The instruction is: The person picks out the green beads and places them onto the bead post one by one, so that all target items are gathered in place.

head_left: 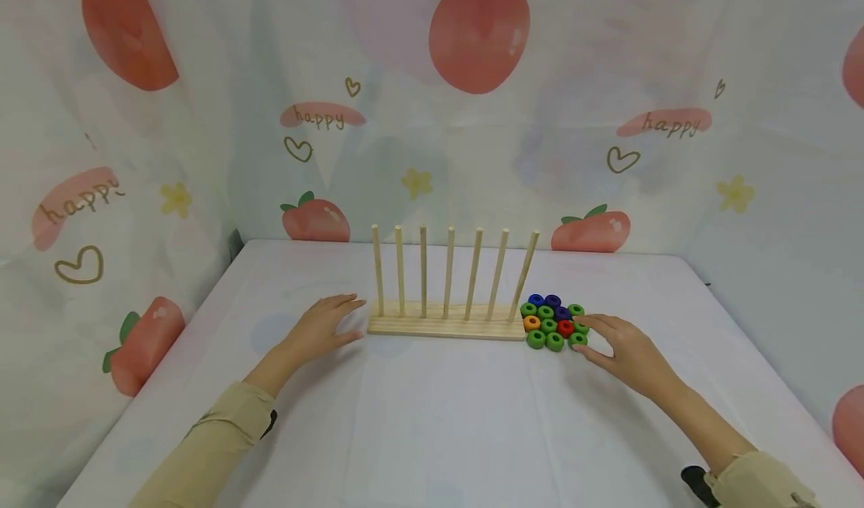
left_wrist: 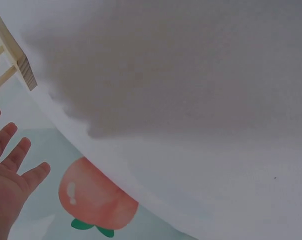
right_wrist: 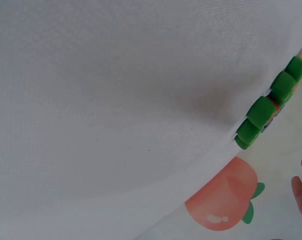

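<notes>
A pale wooden rack (head_left: 445, 329) with several upright pegs stands on the white-covered table. Close to its left end is my left hand (head_left: 319, 333), fingers spread and holding nothing. Against the rack's right end lies a cluster of round beads with holes. Most are green beads (head_left: 555, 345), among them a red bead (head_left: 565, 333), an orange bead (head_left: 527, 326) and several blue or purple ones. My right hand (head_left: 629, 352) is at the cluster's right edge, thumb and fingers apart, fingertips overlapping the outer green beads. The right wrist view shows green beads (right_wrist: 261, 112) and fingers (right_wrist: 299, 192) apart from them.
A white cloth (head_left: 445, 418) covers the table. Behind and beside it hang printed curtains (head_left: 486, 155) with red fruit, hearts and yellow flowers. The rack's pegs (head_left: 448, 272) rise high above its base, the rightmost leaning toward the bead side.
</notes>
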Demonstrator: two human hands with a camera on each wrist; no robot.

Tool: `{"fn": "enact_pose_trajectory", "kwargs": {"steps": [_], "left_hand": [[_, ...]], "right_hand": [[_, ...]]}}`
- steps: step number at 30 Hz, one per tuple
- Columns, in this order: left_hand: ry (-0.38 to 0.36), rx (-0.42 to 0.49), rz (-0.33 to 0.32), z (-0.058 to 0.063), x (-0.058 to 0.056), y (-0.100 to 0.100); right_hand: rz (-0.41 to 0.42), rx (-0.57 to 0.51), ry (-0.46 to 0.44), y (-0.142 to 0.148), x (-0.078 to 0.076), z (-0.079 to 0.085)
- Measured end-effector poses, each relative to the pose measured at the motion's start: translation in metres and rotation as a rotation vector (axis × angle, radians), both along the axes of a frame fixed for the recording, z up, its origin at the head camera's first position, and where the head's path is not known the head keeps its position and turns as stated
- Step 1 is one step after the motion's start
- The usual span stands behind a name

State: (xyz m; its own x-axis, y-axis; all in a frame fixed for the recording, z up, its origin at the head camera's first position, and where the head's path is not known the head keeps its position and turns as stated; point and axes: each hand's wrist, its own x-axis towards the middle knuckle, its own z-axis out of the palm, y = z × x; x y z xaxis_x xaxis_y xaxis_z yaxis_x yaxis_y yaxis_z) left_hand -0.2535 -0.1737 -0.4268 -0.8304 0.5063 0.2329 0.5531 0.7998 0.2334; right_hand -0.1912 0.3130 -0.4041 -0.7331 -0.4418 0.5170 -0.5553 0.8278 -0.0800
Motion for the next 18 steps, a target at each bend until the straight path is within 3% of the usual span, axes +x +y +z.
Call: {"fn": "enact_pose_trajectory", "kwargs": {"steps": [11,18], "left_hand": [[-0.066,-0.015,-0.013,-0.005,-0.010,0.014],[-0.053,-0.032,-0.006,-0.008,-0.018,0.022]], "right_hand": [[-0.042,0.002,-0.057,0.002,0.002,-0.007],[-0.103,0.002,-0.145,0.002,-0.001,-0.007]]}}
